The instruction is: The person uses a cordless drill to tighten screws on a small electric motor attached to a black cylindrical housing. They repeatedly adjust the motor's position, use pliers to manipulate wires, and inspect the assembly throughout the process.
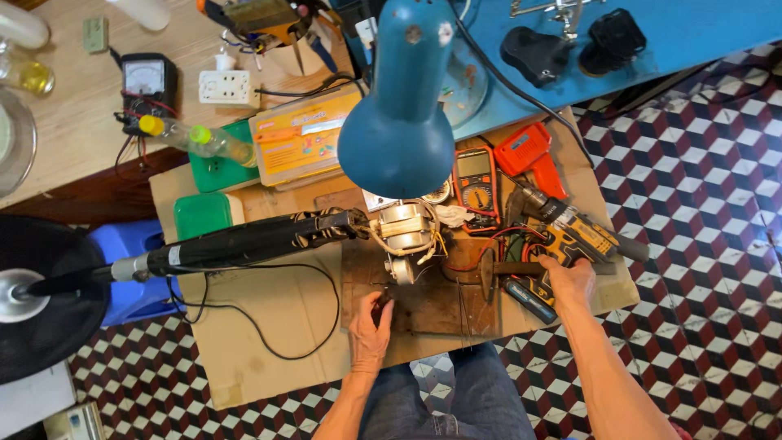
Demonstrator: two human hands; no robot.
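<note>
My left hand [371, 326] rests on a dark wooden board [428, 305], fingers curled around a small dark thing I cannot make out. My right hand [568, 279] reaches among tools at the board's right edge, touching a hammer [509, 269] with a brown handle and lying over a yellow and black cordless drill [574, 232]. Ahead of both hands a bare fan motor [403, 232] with wires sits on the board, joined to a long black fan pole [236, 244] running left.
A blue desk lamp [403, 106] hangs over the middle. A multimeter [476, 181], an orange soldering gun [529, 155], a green box [199, 213] and an orange case [305, 138] lie on cardboard [277, 326]. A black fan base [41, 293] stands left. A black cable [269, 350] loops nearby.
</note>
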